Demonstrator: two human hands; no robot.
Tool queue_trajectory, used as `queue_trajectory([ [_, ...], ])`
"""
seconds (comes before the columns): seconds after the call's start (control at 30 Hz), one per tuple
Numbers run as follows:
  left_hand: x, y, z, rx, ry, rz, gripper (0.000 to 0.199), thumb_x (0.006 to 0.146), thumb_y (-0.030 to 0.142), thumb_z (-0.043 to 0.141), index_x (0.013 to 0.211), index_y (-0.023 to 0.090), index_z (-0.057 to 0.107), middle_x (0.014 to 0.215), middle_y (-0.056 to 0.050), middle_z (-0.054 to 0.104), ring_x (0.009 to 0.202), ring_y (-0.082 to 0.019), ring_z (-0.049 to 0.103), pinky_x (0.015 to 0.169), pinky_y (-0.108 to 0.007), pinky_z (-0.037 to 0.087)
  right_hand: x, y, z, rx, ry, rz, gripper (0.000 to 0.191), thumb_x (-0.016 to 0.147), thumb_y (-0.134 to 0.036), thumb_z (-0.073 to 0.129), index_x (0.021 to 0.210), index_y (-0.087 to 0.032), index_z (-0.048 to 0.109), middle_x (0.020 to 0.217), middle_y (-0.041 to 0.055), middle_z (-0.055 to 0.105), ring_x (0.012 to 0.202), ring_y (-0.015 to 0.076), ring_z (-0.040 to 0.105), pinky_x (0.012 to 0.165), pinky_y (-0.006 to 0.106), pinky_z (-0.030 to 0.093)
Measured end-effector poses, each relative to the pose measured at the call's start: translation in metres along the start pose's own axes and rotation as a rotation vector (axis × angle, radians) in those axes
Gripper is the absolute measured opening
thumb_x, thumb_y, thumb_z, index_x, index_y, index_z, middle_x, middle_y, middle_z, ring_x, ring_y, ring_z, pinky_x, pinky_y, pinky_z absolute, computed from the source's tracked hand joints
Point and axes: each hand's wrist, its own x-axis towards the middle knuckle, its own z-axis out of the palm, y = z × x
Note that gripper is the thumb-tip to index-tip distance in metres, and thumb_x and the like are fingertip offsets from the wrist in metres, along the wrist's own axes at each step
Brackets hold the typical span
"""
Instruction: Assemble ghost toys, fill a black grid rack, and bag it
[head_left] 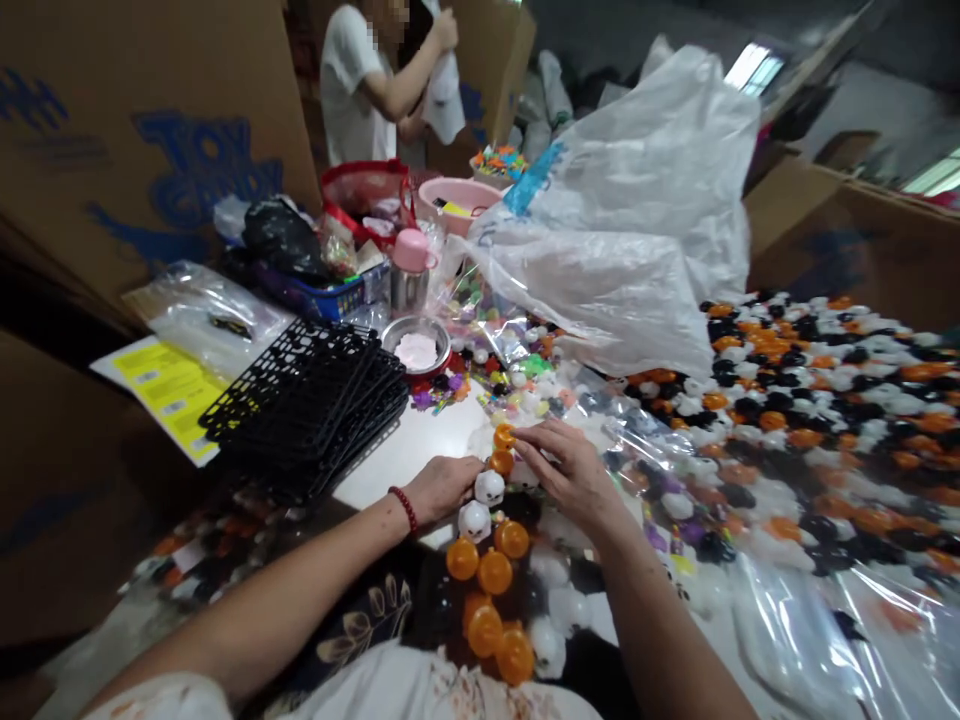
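Observation:
Small pumpkin and skull toys run in rows up from my lap. At their far end, my right hand [574, 470] has its fingertips closed on an orange pumpkin toy [504, 437]. My left hand [448, 487], a red bead bracelet on its wrist, is closed at the left side of the row, next to a white skull toy [490, 488]. Its fingertips are partly hidden behind the toys. Nearer to me are another white skull [474, 521] and several orange pumpkins [495, 572]. What the rows rest on is dark and hard to make out.
Black perforated plastic trays [315, 400] are stacked at left. A metal bowl [416, 346] holds something pale. Behind are a pink-lidded flask [411, 265] and a large white sack [637, 230]. Loose toys [810, 400] pile up at right. A person [360, 85] stands at the back.

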Motion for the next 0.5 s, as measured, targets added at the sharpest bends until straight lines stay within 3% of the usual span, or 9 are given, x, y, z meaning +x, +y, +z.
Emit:
queue_trajectory([
  [0.07, -0.001, -0.002, -0.002, -0.075, 0.004, 0.010, 0.013, 0.089, 0.025, 0.047, 0.089, 0.020, 0.060, 0.087, 0.000, 0.065, 0.078, -0.015, 0.058, 0.070, -0.024, 0.042, -0.003, 0.000, -0.012, 0.059, 0.098, 0.012, 0.026, 0.097, -0.034, 0.049, 0.103, -0.021, 0.071, 0.094, 0.0073, 0.071, 0.088, 0.0189, 0.065, 0.082, 0.033, 0.051],
  [0.17, -0.006, -0.004, -0.003, -0.213, 0.056, 0.016, 0.016, 0.090, 0.028, 0.046, 0.092, 0.020, 0.060, 0.091, -0.001, 0.065, 0.082, -0.015, 0.058, 0.074, -0.025, 0.044, -0.019, 0.009, -0.029, 0.086, 0.210, 0.044, 0.026, 0.096, -0.036, 0.051, 0.102, -0.021, 0.071, 0.097, 0.0070, 0.071, 0.090, 0.0191, 0.066, 0.081, 0.033, 0.052],
  [0.33, -0.005, -0.004, -0.002, -0.340, 0.331, -0.257, 0.027, 0.085, 0.037, 0.055, 0.105, 0.019, 0.052, 0.082, 0.002, 0.058, 0.062, -0.011, 0.050, 0.061, -0.024, 0.043, -0.066, 0.038, -0.041, -0.010, 0.406, 0.231, 0.023, 0.092, -0.036, 0.058, 0.105, -0.021, 0.069, 0.104, 0.0083, 0.067, 0.090, 0.0197, 0.064, 0.083, 0.036, 0.051],
  [0.4, 0.003, -0.004, -0.005, -0.360, 0.403, -0.260, 0.040, 0.082, 0.037, 0.059, 0.117, 0.019, 0.049, 0.097, -0.001, 0.059, 0.066, -0.011, 0.052, 0.063, -0.025, 0.046, -0.082, 0.050, -0.038, -0.057, 0.419, 0.312, 0.025, 0.090, -0.036, 0.059, 0.107, -0.019, 0.067, 0.105, 0.0085, 0.065, 0.083, 0.0182, 0.063, 0.076, 0.034, 0.053],
  [0.5, 0.019, -0.002, -0.013, -0.370, 0.429, -0.184, 0.049, 0.080, 0.030, 0.058, 0.127, 0.019, 0.048, 0.116, -0.007, 0.056, 0.084, -0.014, 0.056, 0.070, -0.026, 0.050, -0.098, 0.062, -0.028, -0.077, 0.324, 0.376, 0.029, 0.086, -0.028, 0.059, 0.113, -0.019, 0.061, 0.103, 0.0069, 0.059, 0.075, 0.0157, 0.061, 0.071, 0.031, 0.053],
])
